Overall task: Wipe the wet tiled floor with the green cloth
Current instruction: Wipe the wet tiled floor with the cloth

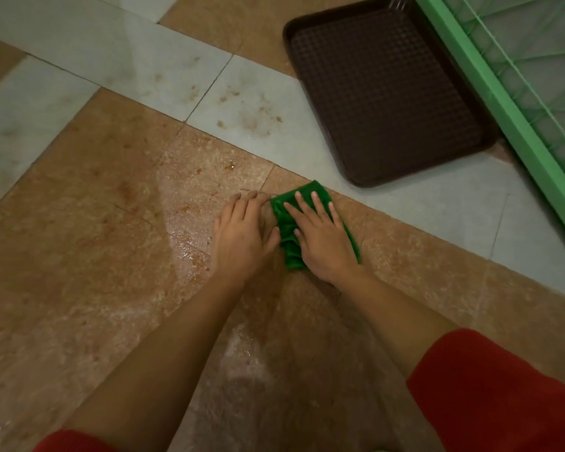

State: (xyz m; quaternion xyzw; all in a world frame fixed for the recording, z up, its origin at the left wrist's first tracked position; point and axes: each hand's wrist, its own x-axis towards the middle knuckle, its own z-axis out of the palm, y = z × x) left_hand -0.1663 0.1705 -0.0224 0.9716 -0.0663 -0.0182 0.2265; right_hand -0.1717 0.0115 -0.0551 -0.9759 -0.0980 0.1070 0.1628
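The crumpled green cloth (286, 234) lies on the wet brown-and-grey tiled floor (190, 230), pressed under the flat, straight-fingered right hand (323, 238), the empty left hand (242, 238) spread flat on the tile just beside it, a dark brown plastic tray (385, 93) beyond.

The green cloth (286, 243) is dark, crumpled into a thick folded wad, and lies flat on a brown speckled tile just beside the seam with the pale grey strip. The right hand (323, 238) presses on it with straight fingers. The tiled floor (111, 223) glistens wet left of the cloth, with brownish spots on both the brown and the grey tiles.
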